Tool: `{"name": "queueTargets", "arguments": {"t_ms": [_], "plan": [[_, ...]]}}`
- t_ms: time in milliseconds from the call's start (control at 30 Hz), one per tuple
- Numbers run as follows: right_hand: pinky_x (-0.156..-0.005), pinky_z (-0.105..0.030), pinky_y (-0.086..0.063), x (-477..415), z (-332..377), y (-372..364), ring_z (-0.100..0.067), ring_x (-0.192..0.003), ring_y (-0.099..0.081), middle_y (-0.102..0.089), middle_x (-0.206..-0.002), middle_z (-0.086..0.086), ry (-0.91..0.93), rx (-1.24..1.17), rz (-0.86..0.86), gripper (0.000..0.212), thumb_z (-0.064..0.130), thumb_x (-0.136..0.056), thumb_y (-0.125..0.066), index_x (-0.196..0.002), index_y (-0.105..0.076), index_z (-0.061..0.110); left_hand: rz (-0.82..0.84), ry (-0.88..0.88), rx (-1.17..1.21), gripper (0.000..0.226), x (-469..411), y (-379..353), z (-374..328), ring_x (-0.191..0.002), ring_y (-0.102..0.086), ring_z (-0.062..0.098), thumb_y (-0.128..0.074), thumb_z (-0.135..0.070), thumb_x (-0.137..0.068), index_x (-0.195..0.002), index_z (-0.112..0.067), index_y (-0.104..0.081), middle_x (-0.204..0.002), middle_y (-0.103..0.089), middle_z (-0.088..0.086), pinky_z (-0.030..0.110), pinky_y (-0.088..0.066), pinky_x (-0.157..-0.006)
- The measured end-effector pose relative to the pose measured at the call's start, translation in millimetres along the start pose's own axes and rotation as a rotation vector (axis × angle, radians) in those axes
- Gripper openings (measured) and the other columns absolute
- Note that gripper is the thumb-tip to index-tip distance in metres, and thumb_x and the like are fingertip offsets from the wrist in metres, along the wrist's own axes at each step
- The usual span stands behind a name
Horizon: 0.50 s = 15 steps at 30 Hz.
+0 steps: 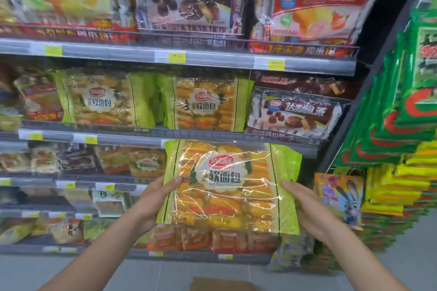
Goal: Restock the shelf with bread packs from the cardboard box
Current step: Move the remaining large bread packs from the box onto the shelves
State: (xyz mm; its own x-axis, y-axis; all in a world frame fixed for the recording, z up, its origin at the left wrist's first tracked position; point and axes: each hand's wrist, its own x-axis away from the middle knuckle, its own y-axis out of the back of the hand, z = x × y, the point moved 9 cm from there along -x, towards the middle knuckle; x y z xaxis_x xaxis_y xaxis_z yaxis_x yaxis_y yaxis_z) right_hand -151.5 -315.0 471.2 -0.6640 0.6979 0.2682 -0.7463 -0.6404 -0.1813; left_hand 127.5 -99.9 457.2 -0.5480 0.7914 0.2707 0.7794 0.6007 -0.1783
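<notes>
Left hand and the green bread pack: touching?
Touching. The head view shows the left hand gripping the bread pack, thumb over its front left edge.

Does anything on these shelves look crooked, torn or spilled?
Nothing torn or spilled. The chocolate pie pack on the second shelf lies slanted, with another pack wedged above it, while the bread packs beside it stand upright.

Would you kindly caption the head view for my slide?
Left hand and right hand hold a bread pack before matching packs on the shelf.
</notes>
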Motion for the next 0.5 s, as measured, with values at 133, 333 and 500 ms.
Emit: {"name": "queueTargets", "arguments": {"t_ms": [133,333,500], "plan": [[-0.084,-0.032,-0.053,-24.9,7.0,-27.8,-0.015,-0.100,-0.065,-0.070,-0.107,-0.001,0.036,0.161,-0.003,0.045,0.033,-0.072,-0.089,-0.103,-0.059,0.021,0.004,-0.116,-0.089,0.059,-17.1,15.5,-37.7,-0.116,-0.055,0.008,-0.080,-0.069,-0.068,-0.114,-0.036,-0.063,-0.115,-0.066,-0.017,0.034,-0.035,-0.104],[-0.114,-0.041,-0.038,-80.6,48.8,-61.9,-0.020,-0.139,-0.045,-0.045,-0.150,0.003,0.158,0.438,-0.120,0.112,0.053,-0.060,-0.092,-0.152,-0.038,0.020,0.038,-0.197,-0.255,0.117,-84.3,64.5,-79.3,-0.124,-0.062,0.018,-0.087,-0.080,-0.039,-0.136,-0.022,-0.056,-0.133,-0.068,-0.002,0.048,-0.043,-0.112],[-0.114,-0.041,-0.034,-133.2,92.9,-88.1,-0.024,-0.146,-0.033,-0.029,-0.162,-0.008,0.254,0.475,-0.252,0.111,0.043,-0.073,-0.086,-0.158,-0.022,0.012,-0.018,-0.257,-0.324,0.114,-140.0,85.7,-122.7,-0.150,-0.030,0.029,-0.078,-0.057,-0.075,-0.163,-0.019,-0.015,-0.167,-0.023,0.008,0.050,-0.030,-0.119]]}}
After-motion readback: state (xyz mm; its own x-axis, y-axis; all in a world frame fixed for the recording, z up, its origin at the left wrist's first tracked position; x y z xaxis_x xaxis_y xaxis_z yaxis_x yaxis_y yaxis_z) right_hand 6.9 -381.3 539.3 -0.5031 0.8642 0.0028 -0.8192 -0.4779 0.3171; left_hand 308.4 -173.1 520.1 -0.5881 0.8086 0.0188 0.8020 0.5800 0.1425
